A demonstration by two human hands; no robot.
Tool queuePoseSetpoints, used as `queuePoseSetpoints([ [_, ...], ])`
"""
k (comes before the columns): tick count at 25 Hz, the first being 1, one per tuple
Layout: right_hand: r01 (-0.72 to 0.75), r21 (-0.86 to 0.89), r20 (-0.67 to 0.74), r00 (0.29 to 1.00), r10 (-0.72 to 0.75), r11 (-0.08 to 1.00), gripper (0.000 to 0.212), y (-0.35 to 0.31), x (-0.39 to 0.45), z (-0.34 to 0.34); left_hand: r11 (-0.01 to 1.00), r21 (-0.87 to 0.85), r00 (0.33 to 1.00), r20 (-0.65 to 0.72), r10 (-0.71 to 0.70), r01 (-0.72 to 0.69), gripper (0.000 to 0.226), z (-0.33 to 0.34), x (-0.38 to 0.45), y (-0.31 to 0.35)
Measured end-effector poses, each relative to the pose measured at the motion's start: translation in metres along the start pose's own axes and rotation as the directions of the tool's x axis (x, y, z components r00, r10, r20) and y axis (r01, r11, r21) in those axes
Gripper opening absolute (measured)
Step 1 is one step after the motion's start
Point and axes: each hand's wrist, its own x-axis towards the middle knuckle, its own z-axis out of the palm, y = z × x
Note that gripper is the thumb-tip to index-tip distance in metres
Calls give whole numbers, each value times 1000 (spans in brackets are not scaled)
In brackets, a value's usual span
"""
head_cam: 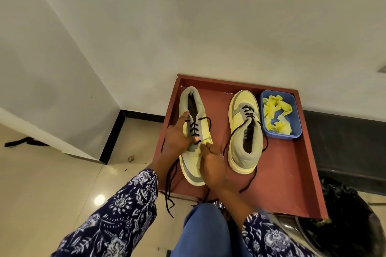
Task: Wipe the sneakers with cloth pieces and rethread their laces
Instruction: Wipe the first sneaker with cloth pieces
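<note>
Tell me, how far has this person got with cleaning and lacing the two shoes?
Partly through, it seems. Both sneakers already have laces crossed through some eyelets, but loose ends trail off the red tray. In hand: the left hand steadies the left sneaker while the right hand presses a yellow cloth piece against it. Left: the right sneaker sits untouched, and more cloth pieces wait in the blue tub.

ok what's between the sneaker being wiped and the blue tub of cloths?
In the head view, the second sneaker sits between the held sneaker and the blue tub, heel toward the person, its laces trailing on the red tray.
</note>
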Motion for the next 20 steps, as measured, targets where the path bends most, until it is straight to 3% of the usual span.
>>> queuePoseSetpoints([
  [2,19,-26,23,1000,-18,999,39,0,-14,9,1000,22,1000,2,16,-16,85,0,1,-1],
  [5,201,-82,-68,976,-207,976,34,2,-40,20,999,34,1000,2,15,-15,84,0,2,-2],
  [9,302,-151,-26,951,-310,941,38,6,-60,20,998,42,999,23,37,-37,84,-1,4,-3],
  [11,364,-157,-35,927,-373,918,27,6,-59,17,999,30,999,17,40,-40,84,-3,5,-1],
  [13,393,-227,-57,908,-415,891,20,2,-53,13,998,38,999,9,48,-48,83,-4,6,-1],
  [17,401,-276,-51,901,-430,873,37,-12,-27,14,997,39,998,14,59,-60,81,-5,7,1],
  [20,418,-198,-52,898,-436,886,31,-16,-22,18,997,48,998,6,65,-65,80,-4,7,1],
])
